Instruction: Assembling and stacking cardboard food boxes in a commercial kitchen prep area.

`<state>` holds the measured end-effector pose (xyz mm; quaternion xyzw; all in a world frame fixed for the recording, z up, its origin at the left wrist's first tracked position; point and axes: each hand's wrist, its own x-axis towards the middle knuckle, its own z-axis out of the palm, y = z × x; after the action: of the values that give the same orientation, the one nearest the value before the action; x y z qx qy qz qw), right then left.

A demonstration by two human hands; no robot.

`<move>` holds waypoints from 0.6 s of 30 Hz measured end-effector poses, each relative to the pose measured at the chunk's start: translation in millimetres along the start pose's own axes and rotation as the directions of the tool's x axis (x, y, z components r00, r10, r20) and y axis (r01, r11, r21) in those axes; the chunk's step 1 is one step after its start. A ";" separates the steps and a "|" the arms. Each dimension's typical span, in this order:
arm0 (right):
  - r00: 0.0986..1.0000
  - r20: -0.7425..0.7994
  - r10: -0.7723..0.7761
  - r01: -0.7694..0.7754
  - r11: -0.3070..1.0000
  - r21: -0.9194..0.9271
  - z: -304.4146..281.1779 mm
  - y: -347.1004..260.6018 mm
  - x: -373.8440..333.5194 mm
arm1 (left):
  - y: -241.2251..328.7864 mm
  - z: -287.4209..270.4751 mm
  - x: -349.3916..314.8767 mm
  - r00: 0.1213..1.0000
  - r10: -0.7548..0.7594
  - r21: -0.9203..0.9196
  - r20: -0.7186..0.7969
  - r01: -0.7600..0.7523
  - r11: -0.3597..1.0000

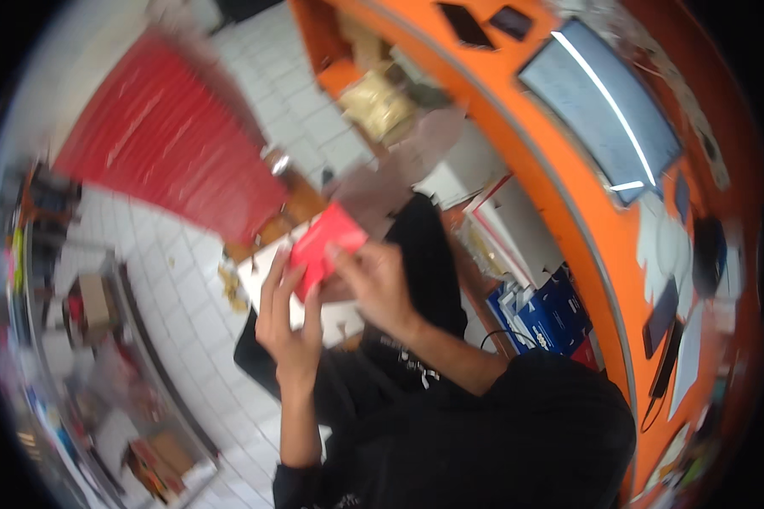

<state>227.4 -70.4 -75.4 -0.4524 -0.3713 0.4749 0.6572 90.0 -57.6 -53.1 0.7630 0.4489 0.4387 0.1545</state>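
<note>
A small red folded paper, perhaps an envelope [318, 252], is held up between my two hands over my lap. My left hand [287, 327] grips its left and lower edge, with the fingers pointing up along it. On the other side my right hand [378, 284] pinches the paper, its thumb lying on the red face. Beneath both hands a white flat sheet or board [266, 276] rests on my legs, partly covered by them. Far left of the paper lies a large spread of red sheets in overlapping rows [178, 140], blurred.
An orange counter [560, 182] curves along the right, bearing a monitor [607, 106], phones and papers. Below it stand white boxes and a blue box [547, 314]. At the left is a shelf holding cardboard boxes [93, 301]. A yellowish plastic bag [378, 103] sits beyond my knees.
</note>
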 end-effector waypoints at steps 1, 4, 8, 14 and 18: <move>0.998 -0.050 0.023 -0.018 0.995 0.095 4.0 -4.4 3.2 | -4.4 8.7 0.2 0.999 -0.027 -0.084 -0.047 0.023 0.996; 0.984 -0.164 0.069 -0.042 0.985 0.165 7.1 -5.1 10.8 | -30.8 32.8 -18.4 0.959 0.039 -0.319 -0.282 -0.132 0.938; 0.988 -0.108 0.114 -0.085 0.967 0.240 1.1 -7.8 14.9 | -20.0 25.4 -11.1 0.952 0.188 -0.180 -0.244 -0.234 0.955; 0.977 -0.096 0.191 -0.130 0.887 0.444 -5.5 -4.9 9.0 | -24.8 16.7 -12.3 0.962 0.274 -0.080 -0.018 -0.274 0.958; 0.975 -0.101 0.198 -0.125 0.864 0.488 8.3 -5.9 6.5 | -30.4 6.3 -3.8 0.961 0.273 -0.093 -0.047 -0.277 0.956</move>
<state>223.3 -63.0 -66.8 -0.3394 -0.1533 0.5705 0.7320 77.5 -43.0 -77.8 0.8020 0.3186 0.4903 0.1220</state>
